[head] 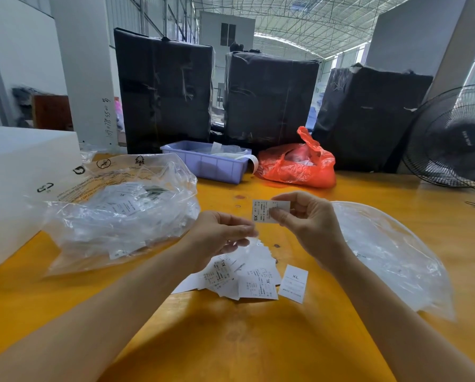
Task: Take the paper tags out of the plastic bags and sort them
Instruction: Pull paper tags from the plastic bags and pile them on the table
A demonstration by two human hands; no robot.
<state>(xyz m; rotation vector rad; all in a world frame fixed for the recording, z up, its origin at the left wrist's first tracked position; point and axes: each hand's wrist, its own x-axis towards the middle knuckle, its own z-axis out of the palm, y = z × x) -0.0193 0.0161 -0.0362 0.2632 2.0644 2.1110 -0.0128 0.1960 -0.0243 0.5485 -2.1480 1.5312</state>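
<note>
Right hand: your right hand [305,224] pinches an XS tag [266,213] between thumb and forefinger, raised above the yellow table [258,354]; your fingers cover its right edge.
Left hand: your left hand [219,238] curls with fingertips together; whether it pinches a small clear sleeve is hard to tell.
Loose tags: a pile of tags [247,279] lies near you, partly hidden under your left hand; several read XL.
Full bag: a clear plastic bag [115,216] at left; tags inside blur behind creases.
Flat bag: another clear bag [396,257] at right.
Far: blue tray [206,164], red bag [297,164].

Blue tray [203,161], red bag [294,166], fan [451,139]
</note>
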